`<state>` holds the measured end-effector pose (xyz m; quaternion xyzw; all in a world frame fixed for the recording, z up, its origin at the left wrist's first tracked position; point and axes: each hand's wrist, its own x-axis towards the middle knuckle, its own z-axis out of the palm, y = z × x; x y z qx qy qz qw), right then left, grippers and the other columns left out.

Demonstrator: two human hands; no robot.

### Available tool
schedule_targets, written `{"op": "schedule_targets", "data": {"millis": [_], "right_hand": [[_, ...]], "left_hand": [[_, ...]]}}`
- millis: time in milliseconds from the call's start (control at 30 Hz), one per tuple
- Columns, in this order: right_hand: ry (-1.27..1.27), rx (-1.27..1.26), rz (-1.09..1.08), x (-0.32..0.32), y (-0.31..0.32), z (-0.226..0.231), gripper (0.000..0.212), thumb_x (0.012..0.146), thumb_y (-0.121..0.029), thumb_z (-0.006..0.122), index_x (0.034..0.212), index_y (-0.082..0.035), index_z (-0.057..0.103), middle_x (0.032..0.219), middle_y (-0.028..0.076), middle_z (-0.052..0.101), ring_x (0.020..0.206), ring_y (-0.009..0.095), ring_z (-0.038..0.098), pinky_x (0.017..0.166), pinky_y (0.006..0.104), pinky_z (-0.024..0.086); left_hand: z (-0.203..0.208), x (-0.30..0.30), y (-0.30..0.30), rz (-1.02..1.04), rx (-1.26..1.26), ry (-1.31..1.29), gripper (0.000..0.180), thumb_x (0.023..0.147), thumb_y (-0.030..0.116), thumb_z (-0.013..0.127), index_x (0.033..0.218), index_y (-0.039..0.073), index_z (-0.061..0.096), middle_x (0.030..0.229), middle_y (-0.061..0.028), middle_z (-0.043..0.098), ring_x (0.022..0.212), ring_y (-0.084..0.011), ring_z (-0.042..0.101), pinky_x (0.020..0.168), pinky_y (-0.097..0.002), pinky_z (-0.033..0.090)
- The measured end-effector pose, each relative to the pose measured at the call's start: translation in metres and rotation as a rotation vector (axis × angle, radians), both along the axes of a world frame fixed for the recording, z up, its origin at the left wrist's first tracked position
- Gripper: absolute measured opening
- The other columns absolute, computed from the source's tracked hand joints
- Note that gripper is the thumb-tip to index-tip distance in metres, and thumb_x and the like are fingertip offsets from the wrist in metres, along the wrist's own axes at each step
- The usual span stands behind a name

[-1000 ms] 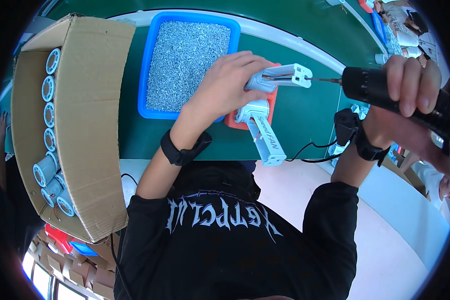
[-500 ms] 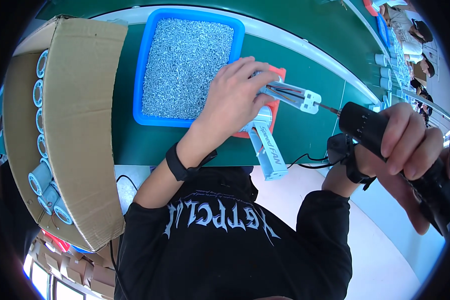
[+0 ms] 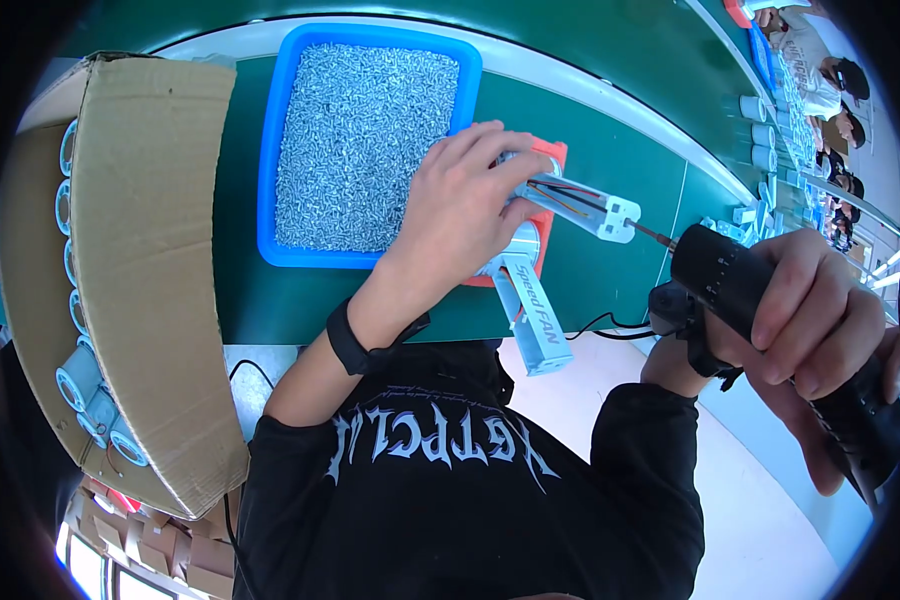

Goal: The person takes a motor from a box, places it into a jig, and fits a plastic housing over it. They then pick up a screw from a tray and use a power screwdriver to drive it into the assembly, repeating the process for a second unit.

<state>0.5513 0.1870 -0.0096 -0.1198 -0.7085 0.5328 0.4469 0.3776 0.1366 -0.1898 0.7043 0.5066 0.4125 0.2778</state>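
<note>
My left hand (image 3: 460, 200) is closed over the round end of a pale blue fan housing (image 3: 570, 205), whose open handle with wires inside points right. In my right hand (image 3: 820, 310) is a black electric screwdriver (image 3: 720, 270), gripped round its body. Its thin bit meets the end plate of that handle, at or very near a hole. Below lies a second pale blue housing (image 3: 535, 320), its handle reaching past the table's front edge. Both housings rest at an orange holder (image 3: 553, 152), partly hidden by my left hand.
A blue tray (image 3: 270, 200) full of small metal screws stands behind my left hand. At the left, a cardboard box (image 3: 155, 270) holds several pale blue round parts (image 3: 78, 375). A black cable (image 3: 610, 322) lies by my right wrist. Several people (image 3: 820, 80) are at the far right.
The view has shifted slightly, so the tray and the housings appear a little lower. Both hands keep their hold, and the screwdriver bit stays at the handle's end.
</note>
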Motion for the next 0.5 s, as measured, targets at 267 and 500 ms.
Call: {"op": "schedule_targets", "data": {"millis": [267, 500], "right_hand": [[0.078, 0.117, 0.213, -0.009, 0.018, 0.000, 0.069, 0.072, -0.055, 0.076, 0.119, -0.011, 0.051, 0.074, 0.001, 0.061, 0.051, 0.010, 0.059, 0.048, 0.0210, 0.048], [0.041, 0.106, 0.312, -0.009, 0.028, -0.001, 0.075, 0.075, -0.056, 0.073, 0.127, -0.012, 0.041, 0.075, 0.004, 0.061, 0.053, 0.013, 0.060, 0.045, 0.0234, 0.047]], "left_hand": [[0.006, -0.001, 0.001, 0.000, -0.021, 0.002, 0.037, 0.068, 0.011, 0.076, 0.103, 0.014, 0.066, 0.112, -0.0040, 0.062, 0.113, -0.0299, 0.054, 0.092, -0.0442, 0.045], [0.009, 0.000, 0.000, -0.004, -0.055, 0.025, 0.040, 0.066, 0.011, 0.078, 0.103, 0.011, 0.065, 0.115, -0.0070, 0.064, 0.114, -0.0329, 0.055, 0.095, -0.0437, 0.045]]}}
